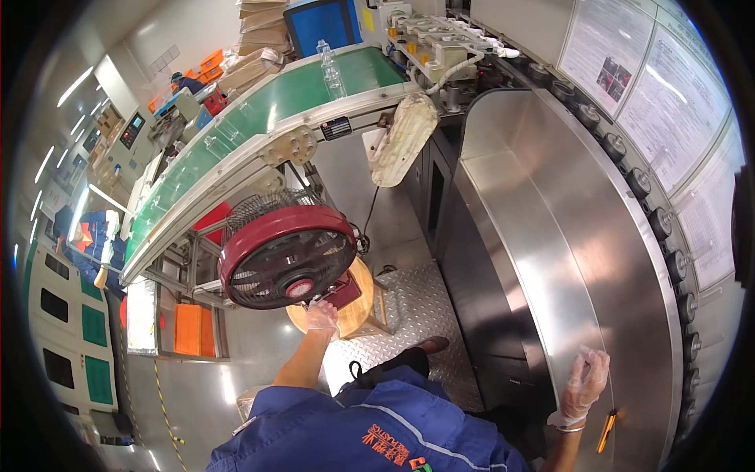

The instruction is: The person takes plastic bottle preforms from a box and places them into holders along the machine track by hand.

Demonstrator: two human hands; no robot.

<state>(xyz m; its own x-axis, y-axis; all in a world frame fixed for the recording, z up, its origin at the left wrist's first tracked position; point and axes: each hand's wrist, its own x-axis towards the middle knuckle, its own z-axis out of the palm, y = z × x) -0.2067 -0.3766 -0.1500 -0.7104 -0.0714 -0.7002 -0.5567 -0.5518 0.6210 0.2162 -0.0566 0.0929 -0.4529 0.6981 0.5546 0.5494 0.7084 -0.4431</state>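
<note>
My left hand (321, 316), in a clear glove, reaches to the lower front of a dark red electric fan (288, 258). Its fingers are bent together at the fan's base, and their tips are partly hidden. The fan stands on a round wooden stool (360, 303), its grille tilted up toward me. My right hand (583, 385), gloved too, is over the stainless steel surface (562, 267) on the right. Its fingers are loosely curled and a little apart, with nothing visible in them. Beside that wrist lies a slim orange tool (605, 431), perhaps a knife or pen.
A green conveyor belt (275, 102) curves past the fan, carrying clear bottles (330, 71). Black rollers or spindles (638, 182) line the steel surface's far edge. Below are a diamond-plate step (429, 315) and an orange bin (193, 330). Another person (98, 240) is at the far left.
</note>
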